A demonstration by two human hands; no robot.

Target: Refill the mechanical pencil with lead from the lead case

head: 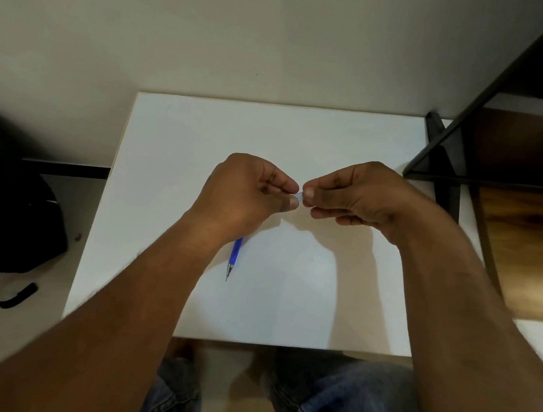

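Note:
A blue mechanical pencil (234, 256) lies on the white table (323, 137), tip pointing toward me, its upper part hidden under my left wrist. Above the table's middle, my left hand (248, 189) and my right hand (360, 196) meet fingertip to fingertip. Between them they pinch a small clear bluish lead case (298, 195), of which only a sliver shows. Fingers cover most of the case, so I cannot tell whether it is open.
A black backpack (0, 206) sits on the floor at the left. A dark metal-framed shelf with wooden boards (519, 209) stands at the right, touching the table's far right corner. My knees in jeans (341, 409) are under the near edge.

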